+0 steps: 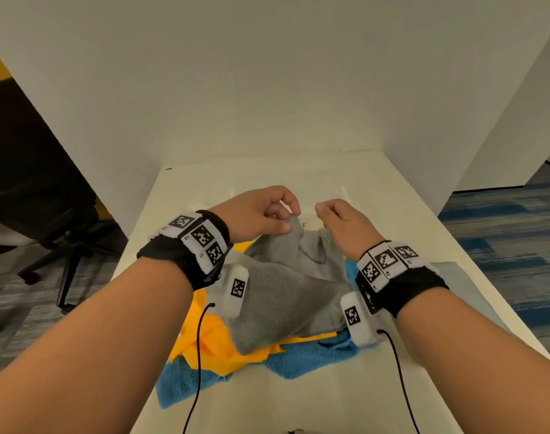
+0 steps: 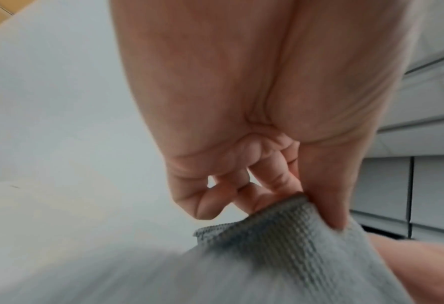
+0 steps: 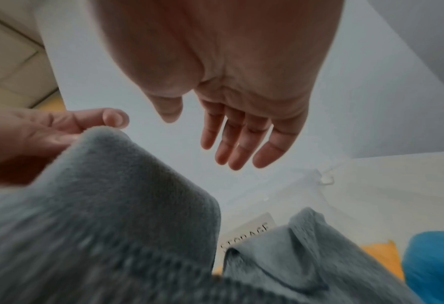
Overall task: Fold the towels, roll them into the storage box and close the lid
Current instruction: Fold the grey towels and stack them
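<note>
A grey towel (image 1: 286,286) lies crumpled on top of a yellow towel (image 1: 217,343) and a blue towel (image 1: 302,361) on the white table. My left hand (image 1: 267,211) pinches a raised corner of the grey towel (image 2: 275,232) between thumb and fingers. To its right my right hand (image 1: 339,220) hovers above the grey towel (image 3: 127,205), fingers relaxed and holding nothing. A clear storage box (image 1: 349,195) with a "STORAGE" label (image 3: 249,230) stands just beyond the towels, mostly hidden by my hands.
White partition walls (image 1: 267,89) enclose the table (image 1: 298,402) at the back and right. A black office chair (image 1: 48,220) stands on the floor to the left. Blue carpet (image 1: 511,239) lies to the right. Cables hang from both wrist units.
</note>
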Demonstrator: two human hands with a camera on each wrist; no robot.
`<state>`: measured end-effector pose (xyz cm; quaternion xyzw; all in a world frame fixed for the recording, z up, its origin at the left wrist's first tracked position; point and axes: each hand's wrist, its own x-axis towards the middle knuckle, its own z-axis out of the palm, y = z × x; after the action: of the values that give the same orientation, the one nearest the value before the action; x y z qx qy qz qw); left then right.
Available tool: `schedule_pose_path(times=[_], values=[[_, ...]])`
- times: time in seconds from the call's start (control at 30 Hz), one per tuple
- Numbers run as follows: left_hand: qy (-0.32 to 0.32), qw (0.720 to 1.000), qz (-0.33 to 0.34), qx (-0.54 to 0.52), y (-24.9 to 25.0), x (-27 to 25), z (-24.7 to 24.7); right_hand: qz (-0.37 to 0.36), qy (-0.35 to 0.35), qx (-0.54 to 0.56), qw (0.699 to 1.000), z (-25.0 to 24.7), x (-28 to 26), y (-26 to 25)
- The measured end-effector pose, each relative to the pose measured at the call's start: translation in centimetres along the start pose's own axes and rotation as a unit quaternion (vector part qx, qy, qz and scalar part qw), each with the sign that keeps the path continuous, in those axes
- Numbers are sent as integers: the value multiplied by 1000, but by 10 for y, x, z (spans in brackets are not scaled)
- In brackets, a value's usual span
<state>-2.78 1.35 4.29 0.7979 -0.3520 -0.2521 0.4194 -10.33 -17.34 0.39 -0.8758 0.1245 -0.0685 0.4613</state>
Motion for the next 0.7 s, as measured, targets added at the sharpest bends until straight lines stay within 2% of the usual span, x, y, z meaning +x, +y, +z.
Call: schedule_pose_path(times=[0.13, 0.33, 0.47, 0.6, 0.7], values=[[-18, 999, 39, -26, 29, -3, -17, -12, -13, 61, 998, -12, 5, -14], [0, 993, 99, -64, 72, -3, -34, -79, -36, 99, 991, -29, 3, -37], [9, 991, 113, -77, 95, -2, -41, -103, -25, 119, 987, -46, 0, -50], [78, 989, 116, -48, 113, 2, -51, -117, -29, 139, 983, -64, 5, -51], [119, 987, 104, 12, 120, 4, -59, -145, 47, 130, 980, -81, 9, -53]])
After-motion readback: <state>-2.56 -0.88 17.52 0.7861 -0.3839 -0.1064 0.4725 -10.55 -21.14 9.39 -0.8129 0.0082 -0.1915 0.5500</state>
